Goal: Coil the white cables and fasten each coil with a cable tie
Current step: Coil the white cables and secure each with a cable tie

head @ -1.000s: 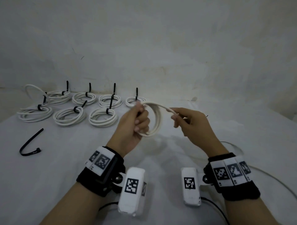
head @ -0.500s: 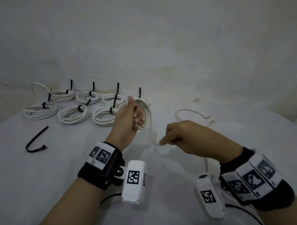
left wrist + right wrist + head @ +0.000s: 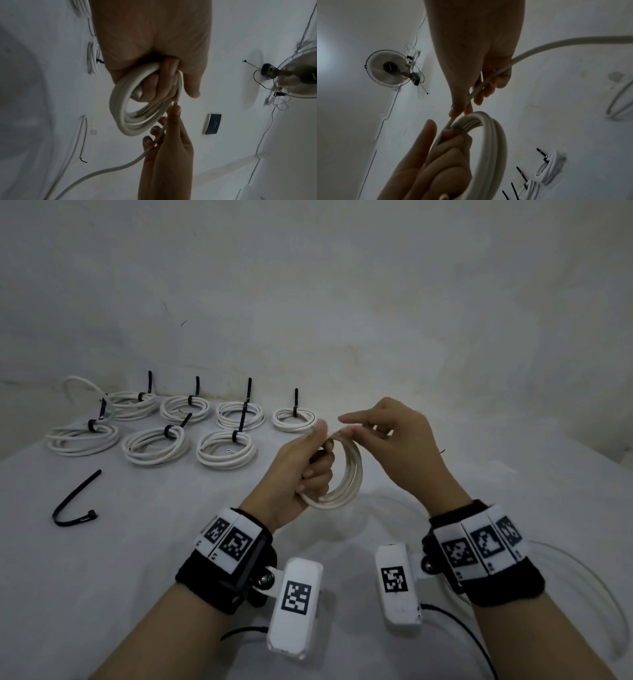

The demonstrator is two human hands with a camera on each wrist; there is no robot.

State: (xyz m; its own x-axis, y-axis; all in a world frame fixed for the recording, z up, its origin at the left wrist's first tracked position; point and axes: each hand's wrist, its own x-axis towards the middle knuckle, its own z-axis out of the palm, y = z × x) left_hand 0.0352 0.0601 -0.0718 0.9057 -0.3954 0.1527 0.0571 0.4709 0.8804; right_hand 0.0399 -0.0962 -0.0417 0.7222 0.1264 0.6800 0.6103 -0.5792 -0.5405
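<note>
L hand [image 3: 301, 470] grips the coil [image 3: 346, 477], held upright above the table [image 3: 171, 542], fingers through its loops. R hand [image 3: 400, 446] just beside, pinching the loose strand at coil's top. Spare tie [image 3: 73, 501] left; seven tied coils [image 3: 226, 448] further back.

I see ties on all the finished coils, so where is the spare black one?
In the head view the loose tie lies on the table at the left, in front of the tied coils and left of the left hand.
</note>
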